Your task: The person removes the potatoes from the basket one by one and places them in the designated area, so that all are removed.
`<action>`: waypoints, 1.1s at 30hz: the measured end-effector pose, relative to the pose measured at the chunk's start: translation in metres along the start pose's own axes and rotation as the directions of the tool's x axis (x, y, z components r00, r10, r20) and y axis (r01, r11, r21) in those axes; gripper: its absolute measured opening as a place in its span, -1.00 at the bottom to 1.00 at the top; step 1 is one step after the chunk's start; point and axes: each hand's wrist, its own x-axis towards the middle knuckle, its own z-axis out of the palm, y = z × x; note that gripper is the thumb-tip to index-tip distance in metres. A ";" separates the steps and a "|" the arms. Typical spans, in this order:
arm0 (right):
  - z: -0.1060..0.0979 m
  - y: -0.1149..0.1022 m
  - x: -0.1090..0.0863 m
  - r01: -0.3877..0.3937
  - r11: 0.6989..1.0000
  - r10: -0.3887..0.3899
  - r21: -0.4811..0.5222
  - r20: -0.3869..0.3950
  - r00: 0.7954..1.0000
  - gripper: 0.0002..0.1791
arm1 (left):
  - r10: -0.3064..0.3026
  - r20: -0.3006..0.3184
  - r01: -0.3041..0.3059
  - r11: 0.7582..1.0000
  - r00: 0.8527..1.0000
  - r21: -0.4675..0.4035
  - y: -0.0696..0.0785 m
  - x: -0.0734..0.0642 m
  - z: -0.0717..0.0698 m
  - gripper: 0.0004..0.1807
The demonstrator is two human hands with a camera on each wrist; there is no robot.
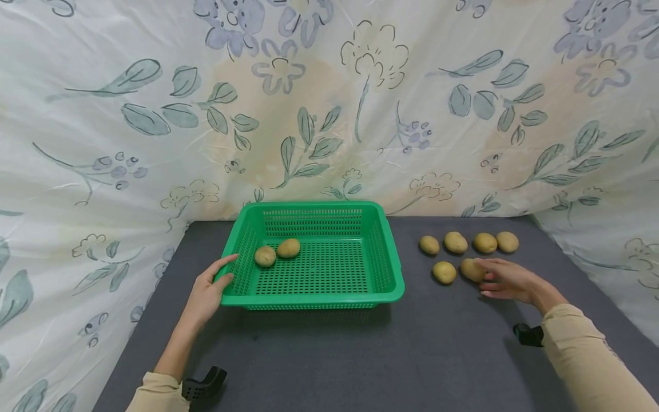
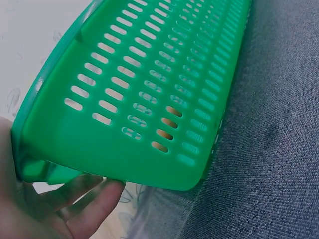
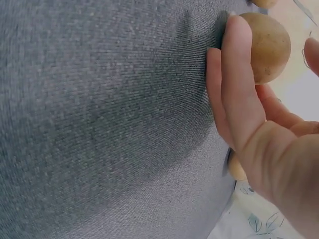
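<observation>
Potato sits at 3 o'clock of green basket. Right hand spread around it, grip loose; left hand holds basket at 9 o'clock. Two potatoes inside, same side. Step reads as pickup; next likely needs firm pinch, then lift.

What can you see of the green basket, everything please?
The green basket looks like plastic: rectangular and shallow, open at the top, with a smooth, solid rim, rounded corners, and rows of slots through its walls and floor. It stands upright on the dark gray tabletop, in front of the floral backdrop. Two potatoes lie inside, toward its left end. The left hand grips the rim at its left side.
</observation>
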 end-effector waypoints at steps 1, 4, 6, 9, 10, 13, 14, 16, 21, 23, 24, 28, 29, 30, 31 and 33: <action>-0.001 0.000 0.000 -0.004 1.000 0.004 0.004 -0.002 1.000 0.04 | -0.001 -0.001 0.001 1.000 1.000 0.001 0.000 0.000 0.000 -0.51; -0.002 -0.001 -0.001 -0.006 1.000 0.006 0.008 -0.009 1.000 0.02 | -0.003 -0.003 0.003 1.000 1.000 0.002 0.000 0.000 0.000 -0.51; -0.003 -0.003 -0.003 -0.007 1.000 0.007 0.021 -0.029 1.000 0.02 | -0.003 -0.004 0.003 1.000 1.000 0.000 0.000 -0.001 0.000 -0.51; -0.005 -0.005 -0.005 0.009 0.999 -0.006 0.050 -0.068 0.998 0.00 | -0.002 -0.005 0.002 1.000 1.000 0.000 0.000 -0.001 0.000 -0.51; -0.006 -0.006 -0.006 0.015 0.998 -0.009 0.065 -0.087 0.996 0.00 | 0.000 -0.005 0.000 1.000 1.000 0.000 0.000 -0.001 0.000 -0.51; -0.011 -0.009 -0.008 0.045 0.995 -0.031 0.093 -0.147 0.989 -0.01 | 0.005 -0.005 -0.005 1.000 1.000 0.001 0.000 -0.001 0.000 -0.51; -0.013 -0.010 -0.008 0.058 0.995 -0.044 0.085 -0.166 0.985 -0.01 | 0.007 -0.005 -0.007 1.000 1.000 0.000 0.000 -0.001 0.000 -0.51; -0.016 -0.011 -0.009 0.093 0.993 -0.078 0.070 -0.188 0.979 0.00 | 0.009 -0.006 -0.009 1.000 1.000 -0.001 0.000 -0.001 0.000 -0.51; -0.021 -0.018 -0.008 0.193 0.981 -0.180 0.036 -0.223 0.958 0.03 | 0.007 -0.010 -0.007 1.000 1.000 0.004 0.000 0.000 0.000 -0.52; -0.021 -0.022 -0.008 0.230 0.972 -0.211 0.051 -0.246 0.946 0.02 | 0.009 -0.009 -0.009 1.000 1.000 0.005 0.000 0.000 0.000 -0.52; -0.020 -0.024 -0.008 0.248 0.966 -0.223 0.069 -0.258 0.940 0.00 | 0.009 -0.008 -0.009 1.000 1.000 0.004 0.000 0.000 0.000 -0.52; -0.017 -0.033 -0.009 0.336 0.929 -0.286 0.156 -0.276 0.918 -0.26 | 0.011 -0.007 -0.011 1.000 1.000 0.001 -0.001 0.000 0.001 -0.51; -0.015 -0.036 -0.009 0.355 0.916 -0.297 0.189 -0.276 0.914 -0.34 | 0.010 -0.008 -0.010 1.000 1.000 0.001 -0.001 0.000 0.001 -0.51; -0.014 -0.039 -0.010 0.372 0.905 -0.311 0.208 -0.276 0.910 -0.40 | 0.011 -0.008 -0.011 1.000 1.000 0.000 -0.001 0.000 0.001 -0.51; -0.013 -0.042 -0.010 0.385 0.895 -0.319 0.226 -0.279 0.906 -0.45 | 0.010 -0.008 -0.010 1.000 1.000 -0.002 -0.001 0.000 0.001 -0.51; -0.010 -0.049 -0.010 0.402 0.881 -0.332 0.251 -0.279 0.901 -0.54 | 0.010 -0.007 -0.010 1.000 1.000 -0.002 -0.001 0.000 0.001 -0.52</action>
